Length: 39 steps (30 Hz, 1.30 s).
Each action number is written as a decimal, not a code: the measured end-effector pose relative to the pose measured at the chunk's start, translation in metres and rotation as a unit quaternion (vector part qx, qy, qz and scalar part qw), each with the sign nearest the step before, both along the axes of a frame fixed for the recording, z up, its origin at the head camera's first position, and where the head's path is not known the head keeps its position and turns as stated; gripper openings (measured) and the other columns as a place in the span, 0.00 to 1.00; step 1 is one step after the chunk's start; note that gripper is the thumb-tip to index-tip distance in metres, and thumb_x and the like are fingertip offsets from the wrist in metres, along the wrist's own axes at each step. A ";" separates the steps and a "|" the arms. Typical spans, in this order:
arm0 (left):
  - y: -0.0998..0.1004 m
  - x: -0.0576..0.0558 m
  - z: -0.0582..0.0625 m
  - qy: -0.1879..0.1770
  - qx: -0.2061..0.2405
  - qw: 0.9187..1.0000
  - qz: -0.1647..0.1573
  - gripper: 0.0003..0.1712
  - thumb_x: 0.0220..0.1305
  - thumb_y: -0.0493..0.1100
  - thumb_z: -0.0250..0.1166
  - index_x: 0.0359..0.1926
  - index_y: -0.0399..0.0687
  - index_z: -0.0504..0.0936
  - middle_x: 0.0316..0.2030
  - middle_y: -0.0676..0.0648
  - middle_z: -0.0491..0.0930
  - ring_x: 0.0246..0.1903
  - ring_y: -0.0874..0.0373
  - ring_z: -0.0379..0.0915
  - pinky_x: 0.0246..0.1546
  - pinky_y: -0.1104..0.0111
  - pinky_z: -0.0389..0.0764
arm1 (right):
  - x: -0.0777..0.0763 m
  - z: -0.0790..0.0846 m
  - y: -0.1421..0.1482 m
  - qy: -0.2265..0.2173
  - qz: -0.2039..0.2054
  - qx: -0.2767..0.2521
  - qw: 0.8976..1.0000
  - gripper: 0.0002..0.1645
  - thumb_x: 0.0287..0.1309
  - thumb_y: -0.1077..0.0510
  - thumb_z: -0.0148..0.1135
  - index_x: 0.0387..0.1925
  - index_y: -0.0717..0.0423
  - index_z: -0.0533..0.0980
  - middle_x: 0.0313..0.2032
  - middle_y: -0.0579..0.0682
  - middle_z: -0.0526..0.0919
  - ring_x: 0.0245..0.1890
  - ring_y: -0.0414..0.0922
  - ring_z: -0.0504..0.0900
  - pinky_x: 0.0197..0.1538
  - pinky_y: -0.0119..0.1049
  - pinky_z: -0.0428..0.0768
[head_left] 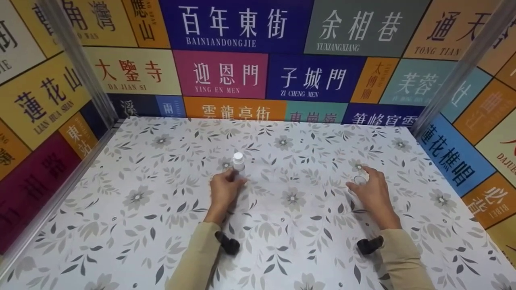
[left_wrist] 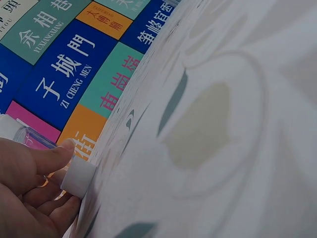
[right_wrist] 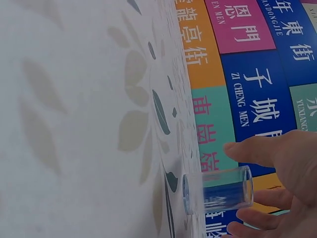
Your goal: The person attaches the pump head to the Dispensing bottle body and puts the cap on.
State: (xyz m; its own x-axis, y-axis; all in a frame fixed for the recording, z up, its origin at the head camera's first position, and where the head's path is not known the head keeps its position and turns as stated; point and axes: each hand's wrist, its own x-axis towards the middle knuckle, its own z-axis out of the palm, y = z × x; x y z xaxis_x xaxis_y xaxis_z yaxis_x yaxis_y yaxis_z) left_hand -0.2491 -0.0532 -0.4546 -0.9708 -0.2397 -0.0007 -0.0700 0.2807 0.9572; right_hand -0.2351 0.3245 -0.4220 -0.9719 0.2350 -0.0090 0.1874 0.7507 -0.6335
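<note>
A small clear bottle with a white cap (head_left: pixel 238 156) stands upright on the patterned table. My left hand (head_left: pixel 225 188) holds it low down, thumb on one side and fingers on the other. In the left wrist view the thumb lies across the clear bottle (left_wrist: pixel 37 138), near its white lower end (left_wrist: pixel 79 177); part of the bottle is hidden by the hand. A clear glass (right_wrist: pixel 220 191) stands upright on the table at the right. My right hand (head_left: pixel 373 193) is spread around it, with a gap between thumb and glass; whether the fingers touch it I cannot tell.
A white tabletop (head_left: pixel 258 249) with a leaf and flower print lies under both hands. Behind it and at the sides rise panels of coloured signs (head_left: pixel 225 74). Pale posts stand at the left (head_left: pixel 86 68) and right (head_left: pixel 455 72) corners.
</note>
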 end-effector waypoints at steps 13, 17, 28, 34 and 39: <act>0.002 -0.002 -0.002 0.018 0.015 1.000 -0.001 0.28 0.53 0.34 0.73 0.58 0.37 0.80 0.57 0.35 0.81 0.62 0.43 0.76 0.64 0.57 0.75 | 0.000 -0.009 0.005 -0.010 -0.003 -0.029 1.000 0.45 0.61 0.57 0.65 0.72 0.70 0.57 0.69 0.76 0.60 0.70 0.70 0.60 0.73 0.60 0.60; 0.002 -0.003 -0.003 0.015 0.010 1.000 0.004 0.27 0.53 0.34 0.73 0.56 0.38 0.82 0.56 0.36 0.82 0.60 0.43 0.77 0.63 0.57 0.76 | -0.001 -0.010 0.006 -0.021 0.001 -0.021 1.000 0.45 0.62 0.56 0.65 0.72 0.71 0.56 0.67 0.76 0.63 0.68 0.70 0.62 0.72 0.60 0.62; 0.000 -0.004 -0.002 0.008 0.010 1.000 0.007 0.25 0.52 0.34 0.74 0.54 0.38 0.83 0.55 0.35 0.82 0.60 0.42 0.77 0.63 0.57 0.76 | 0.004 -0.013 0.004 -0.007 0.000 -0.004 1.000 0.36 0.63 0.56 0.63 0.65 0.72 0.65 0.57 0.71 0.75 0.57 0.64 0.74 0.61 0.57 0.72; 0.001 -0.004 -0.002 -0.001 0.024 1.000 0.003 0.25 0.53 0.34 0.73 0.54 0.39 0.83 0.56 0.36 0.82 0.61 0.43 0.77 0.64 0.57 0.76 | 0.005 -0.012 0.005 -0.026 0.007 -0.014 1.000 0.34 0.63 0.56 0.63 0.64 0.72 0.66 0.58 0.71 0.75 0.57 0.64 0.74 0.61 0.56 0.72; 0.000 -0.004 -0.002 0.011 0.016 1.000 0.005 0.27 0.52 0.34 0.74 0.56 0.37 0.82 0.54 0.35 0.83 0.57 0.43 0.80 0.60 0.57 0.79 | 0.006 -0.012 0.007 -0.021 0.015 0.000 1.000 0.32 0.63 0.56 0.64 0.62 0.70 0.69 0.56 0.71 0.76 0.57 0.64 0.75 0.59 0.56 0.73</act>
